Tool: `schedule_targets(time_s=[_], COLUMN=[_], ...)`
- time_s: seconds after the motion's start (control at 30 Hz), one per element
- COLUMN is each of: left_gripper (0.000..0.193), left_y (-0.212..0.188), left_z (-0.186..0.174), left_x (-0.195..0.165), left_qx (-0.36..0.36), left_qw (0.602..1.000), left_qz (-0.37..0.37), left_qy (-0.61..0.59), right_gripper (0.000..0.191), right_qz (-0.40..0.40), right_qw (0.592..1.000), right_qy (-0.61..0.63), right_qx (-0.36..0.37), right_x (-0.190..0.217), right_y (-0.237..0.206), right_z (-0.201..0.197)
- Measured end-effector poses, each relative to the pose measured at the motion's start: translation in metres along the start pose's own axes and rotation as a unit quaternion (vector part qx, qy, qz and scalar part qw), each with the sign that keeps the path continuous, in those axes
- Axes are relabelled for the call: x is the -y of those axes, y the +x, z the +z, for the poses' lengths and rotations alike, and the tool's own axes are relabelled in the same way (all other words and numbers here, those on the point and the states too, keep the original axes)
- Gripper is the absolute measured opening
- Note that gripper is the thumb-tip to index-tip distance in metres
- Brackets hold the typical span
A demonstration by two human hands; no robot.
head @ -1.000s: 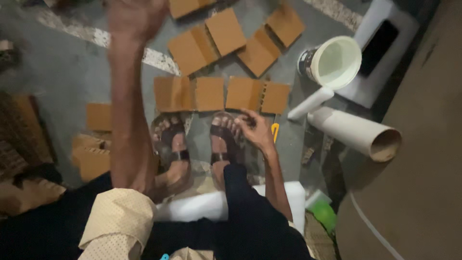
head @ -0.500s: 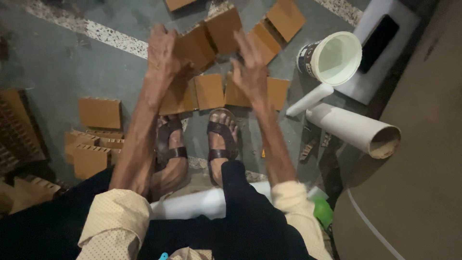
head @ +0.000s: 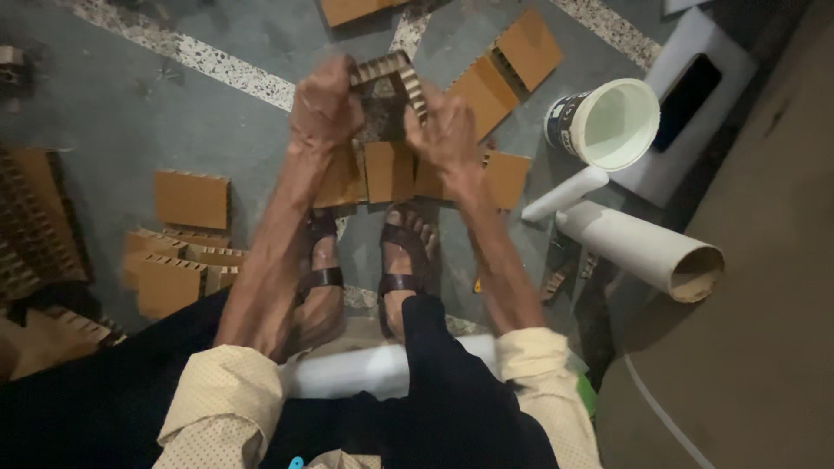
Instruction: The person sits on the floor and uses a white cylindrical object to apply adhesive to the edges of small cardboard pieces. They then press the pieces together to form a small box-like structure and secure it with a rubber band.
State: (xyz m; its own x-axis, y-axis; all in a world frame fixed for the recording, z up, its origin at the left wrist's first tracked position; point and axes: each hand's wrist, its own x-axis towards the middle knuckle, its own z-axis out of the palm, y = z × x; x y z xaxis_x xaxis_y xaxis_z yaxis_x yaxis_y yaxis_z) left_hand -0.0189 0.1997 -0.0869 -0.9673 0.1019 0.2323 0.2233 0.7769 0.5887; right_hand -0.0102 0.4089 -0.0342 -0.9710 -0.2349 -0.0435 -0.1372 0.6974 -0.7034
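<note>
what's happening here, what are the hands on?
A seated person looks down at their own arms and sandalled feet. The left hand and the right hand together grip a corrugated cardboard piece, raised above the floor. Flat cardboard pieces lie scattered on the floor around the feet. To the right stand a white bucket and a large cardboard tube, lying on its side.

hands: 2 | white bucket: 1 | cardboard tube: 1 | sandals: 2
</note>
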Motion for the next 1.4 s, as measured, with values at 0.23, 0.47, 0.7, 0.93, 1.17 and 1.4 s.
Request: schedule_targets(time_s=[0.23,0.47,0.7,0.93,1.17,1.4], left_gripper=[0.027,0.023,0.028,0.085,0.108,0.107], left_y=[-0.013,-0.008,-0.003,0.0,-0.002,-0.005], left_z=[0.007,0.016,0.027,0.031,0.042,0.044], left_x=[-0.016,-0.022,-0.022,-0.041,-0.044,-0.05], left_qx=[0.015,0.002,-0.033,-0.008,-0.025,0.042], left_qw=[1.0,1.0,0.999,0.999,0.997,0.988], left_qz=[0.004,-0.003,0.012,-0.04,-0.065,-0.146], left_qy=[0.019,0.014,0.006,0.007,0.018,-0.011], right_gripper=[0.026,0.021,0.019,0.035,0.049,0.027], right_qz=[0.024,0.01,0.064,0.067,0.038,0.212], right_qw=[0.996,0.992,0.989,0.986,0.969,0.947], right_qy=[0.016,0.024,0.092,0.053,0.213,0.08], right_qx=[-0.09,-0.125,-0.099,-0.142,-0.116,-0.229], right_x=[0.009,-0.002,-0.003,0.009,-0.028,-0.087], right_y=[-0.027,-0.02,-0.012,-0.019,-0.078,-0.158], right_z=[0.014,0.018,0.013,0.014,0.018,-0.014])
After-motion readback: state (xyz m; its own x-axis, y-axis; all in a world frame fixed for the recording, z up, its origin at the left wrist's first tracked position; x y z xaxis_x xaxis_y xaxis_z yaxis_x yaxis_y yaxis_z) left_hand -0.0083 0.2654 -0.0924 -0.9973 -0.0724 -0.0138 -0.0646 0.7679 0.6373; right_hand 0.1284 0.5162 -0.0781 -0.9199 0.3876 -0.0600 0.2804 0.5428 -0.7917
